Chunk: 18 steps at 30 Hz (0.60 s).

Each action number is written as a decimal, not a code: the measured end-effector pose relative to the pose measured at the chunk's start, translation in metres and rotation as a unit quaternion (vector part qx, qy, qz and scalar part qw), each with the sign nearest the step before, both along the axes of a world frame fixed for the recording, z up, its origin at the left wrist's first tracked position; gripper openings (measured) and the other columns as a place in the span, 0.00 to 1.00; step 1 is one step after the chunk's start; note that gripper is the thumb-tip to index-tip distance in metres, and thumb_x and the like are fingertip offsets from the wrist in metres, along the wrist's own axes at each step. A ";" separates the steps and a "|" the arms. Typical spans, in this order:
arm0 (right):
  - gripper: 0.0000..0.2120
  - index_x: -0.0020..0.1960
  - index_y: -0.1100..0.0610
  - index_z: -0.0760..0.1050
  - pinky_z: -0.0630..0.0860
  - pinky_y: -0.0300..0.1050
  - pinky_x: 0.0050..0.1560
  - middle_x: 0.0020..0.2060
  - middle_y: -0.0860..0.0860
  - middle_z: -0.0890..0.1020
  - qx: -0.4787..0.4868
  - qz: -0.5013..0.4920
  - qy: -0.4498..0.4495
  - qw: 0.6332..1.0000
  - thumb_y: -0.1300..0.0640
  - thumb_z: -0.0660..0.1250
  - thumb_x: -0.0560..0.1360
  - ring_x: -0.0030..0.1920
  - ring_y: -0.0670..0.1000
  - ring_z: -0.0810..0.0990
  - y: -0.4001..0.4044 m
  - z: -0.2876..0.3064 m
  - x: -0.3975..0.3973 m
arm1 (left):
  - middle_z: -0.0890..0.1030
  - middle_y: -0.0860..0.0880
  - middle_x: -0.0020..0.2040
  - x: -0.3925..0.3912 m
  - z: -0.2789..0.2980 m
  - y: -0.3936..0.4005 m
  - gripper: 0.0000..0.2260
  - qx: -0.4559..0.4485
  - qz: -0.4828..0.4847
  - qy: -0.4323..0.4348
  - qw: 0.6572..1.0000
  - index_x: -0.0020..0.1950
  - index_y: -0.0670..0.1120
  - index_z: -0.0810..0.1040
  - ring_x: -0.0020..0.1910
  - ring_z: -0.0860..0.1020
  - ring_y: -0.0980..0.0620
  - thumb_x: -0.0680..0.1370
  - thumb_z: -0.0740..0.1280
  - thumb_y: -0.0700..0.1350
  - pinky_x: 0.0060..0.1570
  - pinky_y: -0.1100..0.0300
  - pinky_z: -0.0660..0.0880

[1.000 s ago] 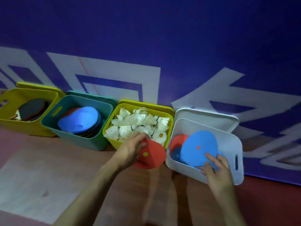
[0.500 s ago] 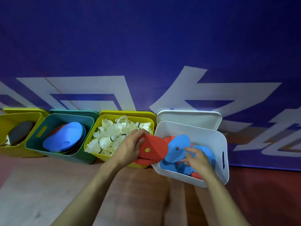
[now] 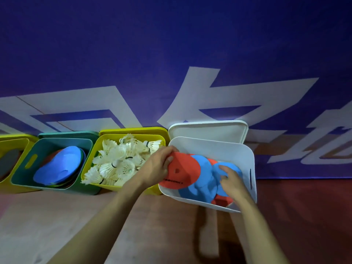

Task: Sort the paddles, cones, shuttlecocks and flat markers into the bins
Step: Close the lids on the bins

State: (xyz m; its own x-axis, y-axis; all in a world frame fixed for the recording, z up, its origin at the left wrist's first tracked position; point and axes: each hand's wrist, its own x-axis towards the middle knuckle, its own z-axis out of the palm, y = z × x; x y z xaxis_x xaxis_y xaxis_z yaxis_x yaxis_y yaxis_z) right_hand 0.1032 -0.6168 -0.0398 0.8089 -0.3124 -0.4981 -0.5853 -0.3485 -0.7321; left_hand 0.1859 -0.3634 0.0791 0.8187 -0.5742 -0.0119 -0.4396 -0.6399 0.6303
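My left hand [image 3: 158, 166] grips the left edge of a red flat marker [image 3: 182, 171] and holds it over the left rim of the white bin [image 3: 247, 155]. Several blue and red flat markers [image 3: 204, 180] lie in that bin. My right hand [image 3: 231, 180] is inside the bin with its fingers on a blue flat marker [image 3: 229, 167]. Left of the white bin stands a yellow bin [image 3: 133, 131] full of white shuttlecocks [image 3: 118, 164]. Further left, a teal bin [image 3: 51, 143] holds stacked cones [image 3: 61, 168], blue on top.
At the far left edge another yellow bin [image 3: 11, 140] holds a dark paddle [image 3: 9, 164], mostly cut off. All bins stand in a row against a blue banner wall [image 3: 171, 54]. Wooden floor [image 3: 57, 225] lies in front, red floor [image 3: 304, 216] to the right.
My left hand has carried the red marker rightward from in front of the shuttlecock bin to over the white bin. The blue marker under my right hand has dropped flat among the others.
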 end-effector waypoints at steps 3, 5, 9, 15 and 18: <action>0.24 0.73 0.54 0.69 0.70 0.52 0.69 0.69 0.53 0.75 -0.001 -0.061 -0.047 0.997 0.68 0.56 0.79 0.66 0.53 0.77 -0.010 0.011 -0.027 | 0.77 0.45 0.50 0.009 -0.021 -0.047 0.10 0.039 -0.053 0.028 0.997 0.56 0.44 0.75 0.49 0.74 0.49 0.78 0.59 0.40 0.52 0.58 0.69; 0.26 0.74 0.56 0.68 0.70 0.51 0.69 0.70 0.52 0.73 -0.018 -0.072 -0.069 0.995 0.70 0.55 0.78 0.66 0.52 0.76 -0.015 0.017 -0.041 | 0.78 0.44 0.51 0.011 -0.036 -0.079 0.10 0.058 -0.074 0.063 0.994 0.57 0.45 0.74 0.50 0.75 0.47 0.78 0.58 0.41 0.53 0.56 0.70; 0.28 0.74 0.57 0.69 0.67 0.46 0.70 0.70 0.53 0.73 -0.088 -0.074 -0.116 0.987 0.69 0.58 0.75 0.70 0.54 0.72 -0.028 0.026 -0.060 | 0.78 0.41 0.59 0.012 -0.074 -0.113 0.15 0.143 -0.042 0.103 0.983 0.64 0.44 0.73 0.59 0.75 0.41 0.80 0.63 0.50 0.59 0.55 0.67; 0.26 0.71 0.60 0.71 0.68 0.41 0.66 0.67 0.55 0.74 -0.114 -0.052 -0.152 0.980 0.71 0.60 0.74 0.66 0.56 0.74 -0.036 0.032 -0.066 | 0.71 0.41 0.61 0.008 -0.082 -0.076 0.28 0.145 -0.022 0.086 0.985 0.67 0.45 0.74 0.59 0.75 0.41 0.73 0.60 0.61 0.63 0.53 0.70; 0.22 0.68 0.63 0.73 0.69 0.49 0.69 0.65 0.58 0.75 -0.149 -0.020 -0.193 0.970 0.66 0.61 0.74 0.66 0.59 0.75 -0.039 0.031 -0.041 | 0.70 0.49 0.59 0.007 -0.063 -0.043 0.17 0.083 -0.023 0.036 0.996 0.67 0.49 0.74 0.54 0.75 0.51 0.79 0.66 0.47 0.61 0.57 0.72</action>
